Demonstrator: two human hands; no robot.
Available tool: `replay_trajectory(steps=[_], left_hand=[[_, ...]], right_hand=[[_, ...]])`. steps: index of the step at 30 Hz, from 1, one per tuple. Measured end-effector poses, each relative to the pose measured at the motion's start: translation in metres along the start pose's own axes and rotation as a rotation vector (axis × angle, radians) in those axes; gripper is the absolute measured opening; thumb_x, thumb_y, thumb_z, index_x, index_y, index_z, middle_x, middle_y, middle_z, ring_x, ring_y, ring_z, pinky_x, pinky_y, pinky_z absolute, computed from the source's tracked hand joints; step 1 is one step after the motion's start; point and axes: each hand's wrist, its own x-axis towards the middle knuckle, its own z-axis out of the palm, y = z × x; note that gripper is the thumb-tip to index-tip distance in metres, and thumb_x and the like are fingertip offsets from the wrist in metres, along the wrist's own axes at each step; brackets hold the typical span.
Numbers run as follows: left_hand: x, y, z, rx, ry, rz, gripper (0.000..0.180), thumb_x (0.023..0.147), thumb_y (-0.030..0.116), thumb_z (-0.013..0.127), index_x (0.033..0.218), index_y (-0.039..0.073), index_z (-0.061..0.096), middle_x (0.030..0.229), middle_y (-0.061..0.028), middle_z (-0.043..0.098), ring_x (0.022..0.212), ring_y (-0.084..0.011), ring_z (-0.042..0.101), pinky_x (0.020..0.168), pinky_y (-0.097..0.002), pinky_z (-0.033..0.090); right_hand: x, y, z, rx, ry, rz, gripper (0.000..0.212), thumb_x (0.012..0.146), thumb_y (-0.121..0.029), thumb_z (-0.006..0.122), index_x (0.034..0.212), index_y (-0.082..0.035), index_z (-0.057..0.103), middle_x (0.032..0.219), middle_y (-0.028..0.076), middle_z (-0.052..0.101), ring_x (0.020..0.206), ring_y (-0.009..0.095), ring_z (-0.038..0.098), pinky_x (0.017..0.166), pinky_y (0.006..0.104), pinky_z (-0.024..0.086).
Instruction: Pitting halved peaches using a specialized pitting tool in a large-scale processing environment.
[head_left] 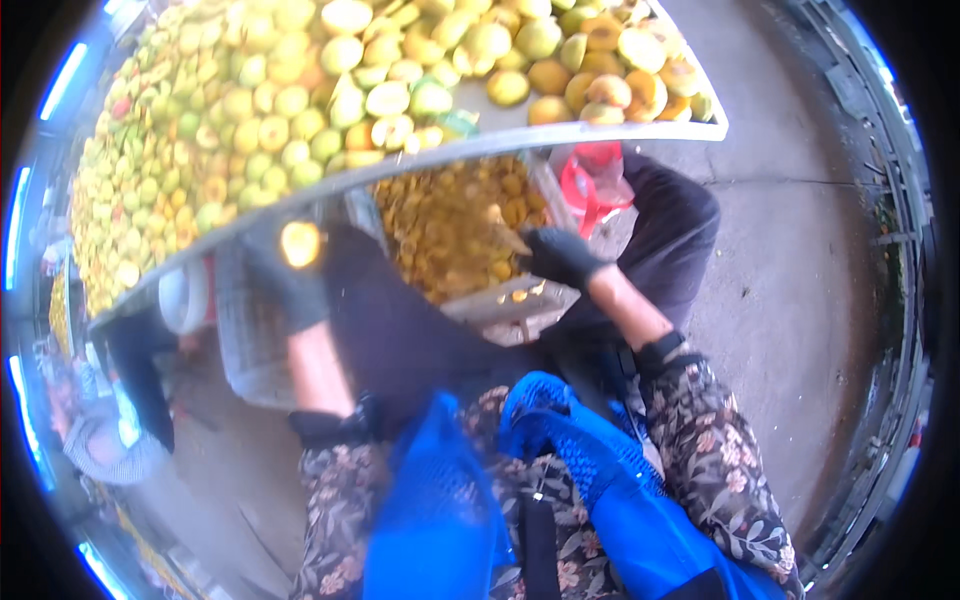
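My left hand [285, 275], in a dark glove and smeared by motion, is below the table's edge with a yellow peach-like fruit half [300, 243] at its fingers. To the right, my right hand [565, 258], also dark-gloved, is closed over the right side of a crate [545, 300] filled with cut yellow-orange fruit pieces [450, 225]. A thin, blurred thing [508, 232] sticks out from its fingers over the crate; its kind cannot be made out. Above both hands, a pale-edged table [640, 133] carries a heap of whole and halved yellow-green fruit [270, 100].
A pale plastic crate [250, 350] stands below my left forearm. Near my right knee is a red-pink container [597, 185]. A white bucket [185, 300] and another person [125, 430] are at the left. Blue sleeve-like covers [440, 500] hang over my lap. Concrete floor [770, 280] lies right.
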Motion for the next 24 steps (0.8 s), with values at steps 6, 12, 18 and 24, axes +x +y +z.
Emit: replay_trajectory(steps=[6, 12, 18, 24], left_hand=[[0.045, 0.095, 0.03, -0.124, -0.137, 0.007, 0.037, 0.096, 0.022, 0.054, 0.124, -0.001, 0.055, 0.129, -0.0154, 0.053, 0.115, -0.0262, 0.054, 0.096, -0.037, 0.045], [0.085, 0.124, 0.177, -0.196, -0.633, 0.376, 0.043, 0.091, 0.024, 0.061, 0.127, 0.003, 0.054, 0.126, -0.0175, 0.056, 0.115, -0.0298, 0.055, 0.101, -0.0394, 0.041], [0.101, 0.113, 0.233, 0.239, -0.72, 0.632, 0.046, 0.082, 0.025, 0.06, 0.124, 0.007, 0.057, 0.122, -0.0206, 0.053, 0.113, -0.0348, 0.053, 0.093, -0.0445, 0.045], [0.087, 0.116, 0.157, -0.647, -0.702, -0.173, 0.046, 0.084, 0.021, 0.066, 0.124, 0.001, 0.055, 0.119, -0.0111, 0.06, 0.102, -0.0188, 0.06, 0.085, -0.0319, 0.05]], right_hand=[[-0.026, -0.007, 0.007, 0.399, -0.008, 0.225, 0.033, 0.082, -0.035, 0.063, 0.095, -0.004, 0.06, 0.085, 0.024, 0.065, 0.084, 0.042, 0.063, 0.075, 0.05, 0.049], [-0.029, 0.0, 0.001, 0.63, -0.139, 0.438, 0.033, 0.081, -0.033, 0.063, 0.097, -0.004, 0.058, 0.083, 0.021, 0.066, 0.083, 0.039, 0.065, 0.074, 0.0474, 0.051], [-0.028, 0.01, 0.028, 0.339, 0.006, 0.261, 0.036, 0.082, -0.036, 0.06, 0.1, -0.005, 0.057, 0.093, 0.019, 0.067, 0.091, 0.037, 0.064, 0.08, 0.0469, 0.049], [-0.036, 0.011, 0.028, 0.301, 0.032, 0.227, 0.036, 0.084, -0.039, 0.059, 0.099, -0.006, 0.054, 0.091, 0.023, 0.065, 0.09, 0.039, 0.064, 0.078, 0.0512, 0.048]])
